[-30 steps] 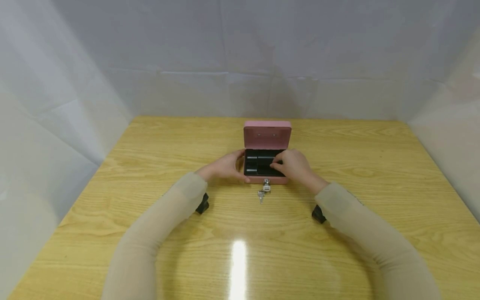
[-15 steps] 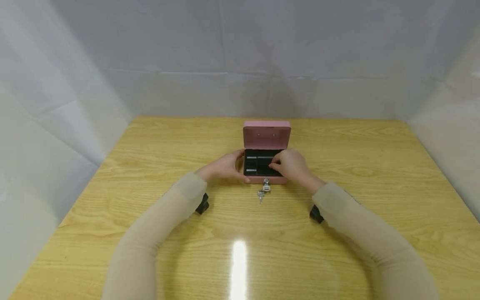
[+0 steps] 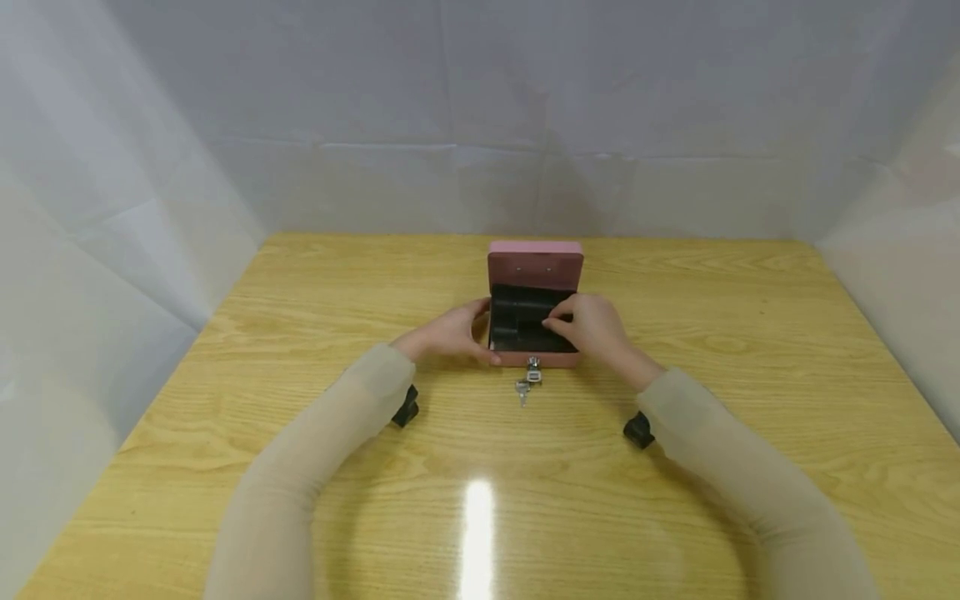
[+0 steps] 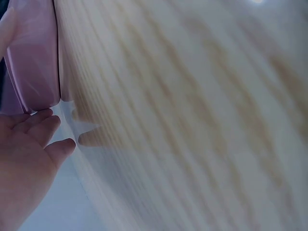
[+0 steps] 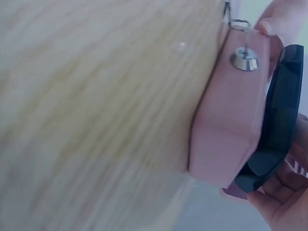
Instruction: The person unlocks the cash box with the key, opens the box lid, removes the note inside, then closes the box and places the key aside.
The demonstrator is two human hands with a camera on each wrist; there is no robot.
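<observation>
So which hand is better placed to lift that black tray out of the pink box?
Probably the right hand: it already grips the tray, tilted up at its right edge. The left hand only rests against the box.

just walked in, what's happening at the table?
A person works at a small pink cash box on a wooden table, lid up. The left hand rests against the box's left side. The right hand pinches the black inner tray, which sits tilted, its right side raised out of the box; the right wrist view shows it above the rim. Keys hang from the front lock.
</observation>
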